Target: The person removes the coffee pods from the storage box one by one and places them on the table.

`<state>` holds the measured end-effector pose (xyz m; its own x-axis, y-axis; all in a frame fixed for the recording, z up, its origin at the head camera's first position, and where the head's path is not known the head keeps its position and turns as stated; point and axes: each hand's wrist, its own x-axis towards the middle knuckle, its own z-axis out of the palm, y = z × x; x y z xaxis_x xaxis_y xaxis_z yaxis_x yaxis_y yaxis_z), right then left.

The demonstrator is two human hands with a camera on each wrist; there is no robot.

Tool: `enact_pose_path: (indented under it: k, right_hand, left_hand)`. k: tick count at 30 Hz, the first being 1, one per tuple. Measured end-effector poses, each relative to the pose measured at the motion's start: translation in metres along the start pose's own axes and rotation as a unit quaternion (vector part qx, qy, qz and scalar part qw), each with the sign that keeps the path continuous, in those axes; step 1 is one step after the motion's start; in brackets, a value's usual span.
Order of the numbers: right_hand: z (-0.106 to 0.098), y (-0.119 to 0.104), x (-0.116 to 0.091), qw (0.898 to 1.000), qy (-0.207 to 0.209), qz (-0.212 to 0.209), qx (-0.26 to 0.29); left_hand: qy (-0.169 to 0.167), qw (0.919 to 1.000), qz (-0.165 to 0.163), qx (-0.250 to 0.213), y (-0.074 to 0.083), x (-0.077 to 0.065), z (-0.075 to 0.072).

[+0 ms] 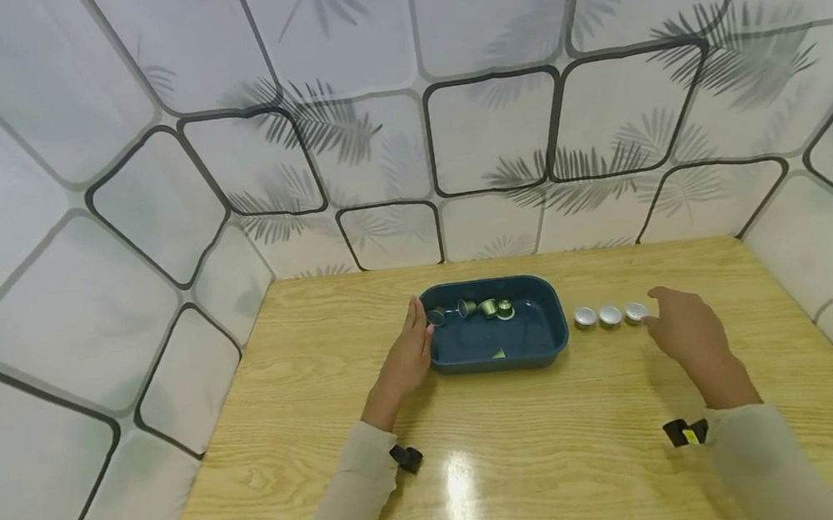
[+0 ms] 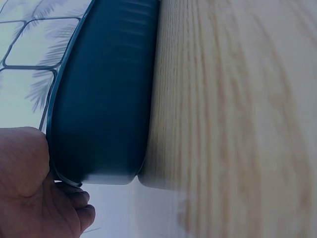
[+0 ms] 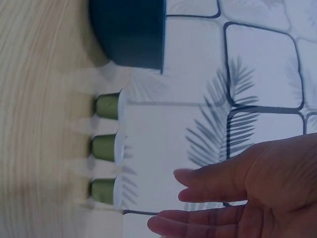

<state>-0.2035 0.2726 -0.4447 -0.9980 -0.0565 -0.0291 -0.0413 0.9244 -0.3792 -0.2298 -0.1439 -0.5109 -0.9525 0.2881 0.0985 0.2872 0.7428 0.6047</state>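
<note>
A dark blue rectangular tub [image 1: 463, 352] stands on the wooden table, with several green coffee capsules [image 1: 489, 309] along its far side. Against the tub's left wall lies my left hand [image 1: 412, 351], its fingers fairly straight along the outside. To the right of the tub, three green capsules stand in a row, white lids up: a left one [image 3: 107, 106], a middle one [image 3: 104, 147] and a right one [image 3: 103, 191]. My right hand [image 1: 689, 332] is beside the right capsule, thumb and fingers apart; the right wrist view shows a gap between fingertips and capsule.
A small green triangular patch [image 1: 499, 354] shows inside the tub near its front wall. Behind the wooden table [image 1: 540, 449] and along both sides rise white walls [image 1: 495, 135] patterned with dark outlines and grey leaves.
</note>
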Motion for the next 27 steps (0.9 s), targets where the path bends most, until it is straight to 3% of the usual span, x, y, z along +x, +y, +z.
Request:
enact_pose_path:
  k: [10,17,27]
  right_hand:
    - [-0.006,-0.028,-0.01,1.0,0.0,-0.026,0.0]
    - [0.002,-0.047,-0.012,0.998,0.038,-0.047,0.029]
    - [0.014,-0.073,-0.005,0.996,0.037,-0.081,0.014]
  left_hand:
    - [0.001,1.0,0.002,0.006,0.0,0.001,-0.001]
    - [-0.001,1.0,-0.002,0.004,0.002,0.001,-0.002]
    - [-0.001,1.0,-0.004,0.006,0.002,0.002,-0.001]
